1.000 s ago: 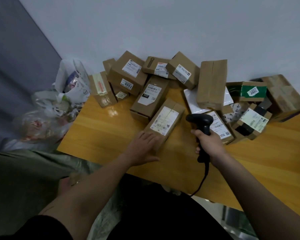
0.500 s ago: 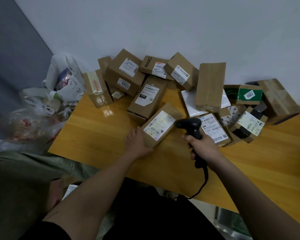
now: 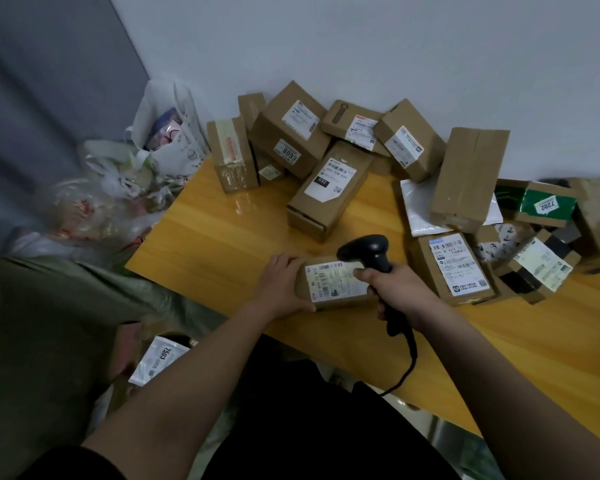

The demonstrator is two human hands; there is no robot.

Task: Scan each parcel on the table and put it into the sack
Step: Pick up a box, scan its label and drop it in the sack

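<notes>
Parcel (image 3: pixel 336 284) sits at the near edge of the table (image 3: pixel 222 244), label up, right in front of the person. Small cardboard box, looks stiff w/ flat sides, prob. light enough for one hand; taped faces could be a bit slick. Best hold, I'd say: across the short end or over the top, thumb on one long side and fingers on the other, w/o covering the barcode.

Left hand (image 3: pixel 279 289) grips the box's left end, fingers curled over the far top edge, thumb along the near side. Right hand (image 3: pixel 399 292) is clenched round the handle of the black scanner (image 3: pixel 368 252); its head hangs just over the label's right part, cord trailing off the table edge. Scan step seems to be in hand; can't tell if it has read.

Sack (image 3: pixel 49 323) lies low on the left, off the table, mouth open, one labelled packet (image 3: pixel 158 358) inside. Next move prob. a short swing left and down.

Further back, approx. a dozen more boxes (image 3: pixel 329 188) are piled against the wall (image 3: pixel 361 46); plastic bags (image 3: pixel 167 140) sit beside the far left corner.
</notes>
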